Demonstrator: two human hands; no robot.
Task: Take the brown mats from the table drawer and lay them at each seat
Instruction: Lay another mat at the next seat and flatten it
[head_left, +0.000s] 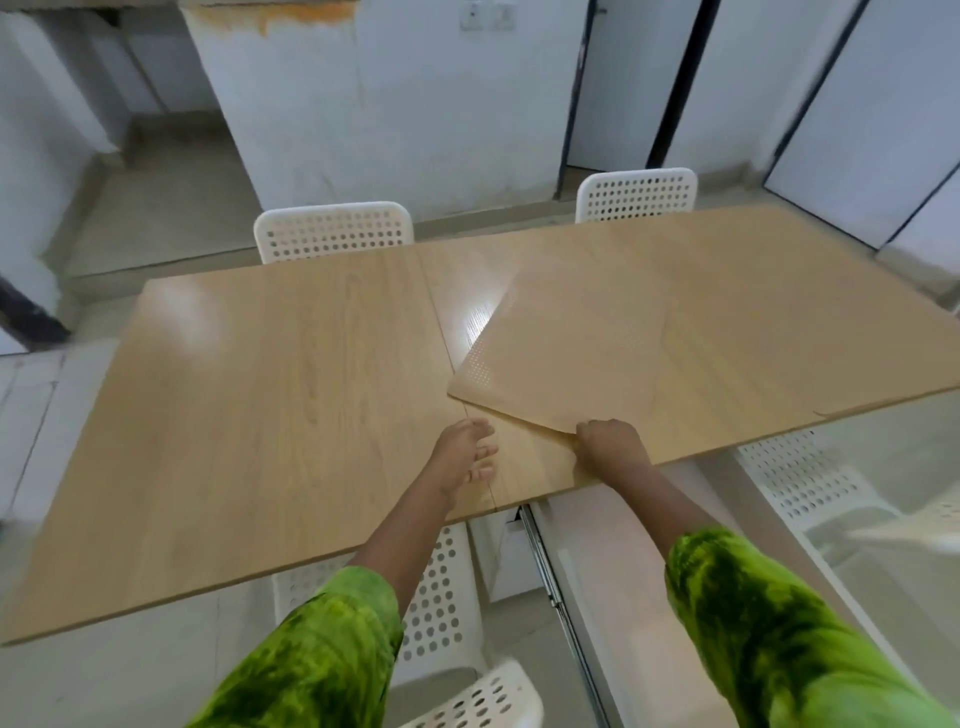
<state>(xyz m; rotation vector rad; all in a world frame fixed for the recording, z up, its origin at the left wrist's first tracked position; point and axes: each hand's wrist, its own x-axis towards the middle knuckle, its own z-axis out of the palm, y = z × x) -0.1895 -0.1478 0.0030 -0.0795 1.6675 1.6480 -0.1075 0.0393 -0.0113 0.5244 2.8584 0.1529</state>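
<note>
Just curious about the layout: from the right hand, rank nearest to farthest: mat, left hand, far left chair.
1. mat, its near corner held by the right hand.
2. left hand, alongside, over the table.
3. far left chair, across the table.

The brown mat (597, 353) is so close to the table (234, 415) in colour that its far and right edges blur into the top. The right hand (610, 447) covers its near corner, fingertips out of sight. The table's right end is cut off by the picture's edge, its far edge hides the seats of the left white chair (332, 231) and the right white chair (636, 196), and its near edge hides the inside of the drawer (509, 556).
</note>
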